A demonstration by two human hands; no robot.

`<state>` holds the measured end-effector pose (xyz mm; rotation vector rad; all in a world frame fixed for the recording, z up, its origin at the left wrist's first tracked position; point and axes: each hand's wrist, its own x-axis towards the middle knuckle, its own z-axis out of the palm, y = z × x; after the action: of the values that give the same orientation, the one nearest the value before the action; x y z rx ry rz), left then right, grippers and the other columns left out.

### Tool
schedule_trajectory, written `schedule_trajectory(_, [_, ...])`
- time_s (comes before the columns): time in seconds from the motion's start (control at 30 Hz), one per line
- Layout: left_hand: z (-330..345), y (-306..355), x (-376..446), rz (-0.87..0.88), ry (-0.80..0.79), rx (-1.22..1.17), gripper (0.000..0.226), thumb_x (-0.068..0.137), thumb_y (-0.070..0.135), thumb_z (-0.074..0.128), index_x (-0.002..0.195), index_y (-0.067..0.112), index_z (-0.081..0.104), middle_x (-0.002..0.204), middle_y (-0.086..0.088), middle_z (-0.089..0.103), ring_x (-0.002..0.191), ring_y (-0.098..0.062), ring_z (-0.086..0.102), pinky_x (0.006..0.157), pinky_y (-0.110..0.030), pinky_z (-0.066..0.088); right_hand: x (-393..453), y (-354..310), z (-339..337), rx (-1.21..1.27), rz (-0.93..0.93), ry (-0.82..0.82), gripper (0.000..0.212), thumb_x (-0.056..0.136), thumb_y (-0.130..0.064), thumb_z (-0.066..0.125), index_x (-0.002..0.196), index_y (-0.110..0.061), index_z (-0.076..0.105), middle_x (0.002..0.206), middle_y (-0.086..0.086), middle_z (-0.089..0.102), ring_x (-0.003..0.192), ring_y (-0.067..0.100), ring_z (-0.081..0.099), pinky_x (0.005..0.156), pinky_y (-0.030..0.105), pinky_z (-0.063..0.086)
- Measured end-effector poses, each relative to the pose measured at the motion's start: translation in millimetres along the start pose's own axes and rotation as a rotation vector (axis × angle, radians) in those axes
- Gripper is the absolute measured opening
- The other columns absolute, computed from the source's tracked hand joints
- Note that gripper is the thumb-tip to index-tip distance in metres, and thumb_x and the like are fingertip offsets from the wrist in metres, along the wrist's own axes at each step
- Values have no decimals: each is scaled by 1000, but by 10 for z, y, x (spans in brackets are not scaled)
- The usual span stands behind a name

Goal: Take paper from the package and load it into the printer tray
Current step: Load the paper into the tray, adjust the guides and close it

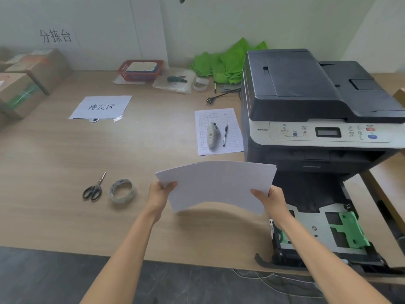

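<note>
A thin stack of white paper (217, 185) is held flat above the wooden table, bowed slightly upward in the middle. My left hand (158, 194) grips its left edge and my right hand (272, 200) grips its right edge. To the right stands a black and grey printer (306, 110). Its paper tray (324, 229) is pulled out toward me, showing a bare metal floor and green guides. The paper hangs just left of the tray, level with the printer's base. No paper package is in view.
Scissors (93, 189) and a tape roll (122, 190) lie left of my hands. A printed form (219, 131) with a pen and a small grey object lies beside the printer. Cardboard boxes (24, 84) stand far left, a red basket (141, 70) and green bags (225, 62) at the back.
</note>
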<state>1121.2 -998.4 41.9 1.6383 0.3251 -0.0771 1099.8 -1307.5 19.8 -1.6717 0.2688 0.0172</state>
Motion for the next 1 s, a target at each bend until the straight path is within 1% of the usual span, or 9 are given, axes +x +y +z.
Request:
schedule_trajectory(0.13, [50, -218, 40, -46, -14, 27, 21, 87, 9, 59, 82, 28, 68, 78, 16, 73, 72, 1, 67, 60, -16, 53, 15, 260, 36, 74, 89, -24, 13, 86, -6, 62, 91, -17, 66, 90, -4, 70, 78, 3, 68, 58, 14, 53])
schedule_trajectory(0.23, [87, -373, 29, -93, -32, 69, 20, 88, 10, 58, 85, 28, 66, 91, 5, 69, 83, -11, 62, 72, -28, 49, 35, 325, 38, 14, 124, -11, 22, 85, -8, 63, 80, -29, 66, 82, -14, 69, 74, 2, 66, 53, 9, 49])
schedule_trajectory(0.33, [123, -432, 10, -131, 35, 79, 21, 88, 6, 57, 81, 25, 65, 87, 4, 66, 83, -15, 58, 69, -29, 46, 66, 315, 20, -32, 127, -25, 20, 85, -7, 63, 76, -25, 67, 81, -10, 69, 70, 2, 66, 51, 8, 48])
schedule_trajectory(0.5, [160, -173, 52, -87, 108, 63, 16, 85, 0, 58, 94, 11, 63, 96, -5, 64, 84, -17, 58, 63, -27, 47, 114, 10, -133, -127, 97, -85, 8, 84, -12, 65, 82, -19, 69, 86, -7, 69, 78, 4, 65, 59, 15, 48])
schedule_trajectory(0.6, [174, 92, 53, -22, 74, 115, 16, 83, -3, 58, 93, 10, 62, 96, -8, 63, 85, -19, 57, 72, -34, 45, 47, -249, -318, -55, 107, -179, 12, 81, -10, 68, 88, -20, 68, 92, -6, 71, 75, 2, 70, 56, 12, 51])
schedule_trajectory(0.67, [203, 318, 24, 25, 63, 155, 14, 83, -2, 58, 89, 10, 62, 94, -7, 63, 80, -19, 57, 70, -33, 45, -10, -446, -460, 29, 103, -187, 18, 80, -7, 69, 95, -16, 68, 98, 1, 72, 79, 4, 71, 59, 15, 55])
schedule_trajectory(0.8, [319, 857, -42, 205, 26, 281, 15, 80, -1, 56, 80, 12, 62, 85, -5, 61, 69, -16, 52, 59, -29, 39, -104, -926, -797, 160, 17, -50, 21, 81, -8, 68, 100, -16, 67, 99, 5, 72, 90, 19, 70, 75, 30, 60])
schedule_trajectory(0.9, [475, 1271, -127, 347, -73, 415, 12, 73, 2, 52, 73, 12, 59, 76, -4, 52, 73, -19, 41, 63, -31, 33, -202, -1270, -1095, 19, -103, 80, 18, 76, -9, 73, 92, -16, 69, 91, 6, 72, 82, 16, 70, 72, 25, 58])
schedule_trajectory(1.0, [716, 1598, -266, 490, -151, 527, 32, 74, -6, 52, 65, 24, 58, 69, 3, 47, 73, -18, 40, 57, -25, 34, -349, -1478, -1305, -215, -185, 20, 20, 73, -17, 76, 91, -22, 70, 86, 3, 75, 73, 6, 72, 63, 12, 55])
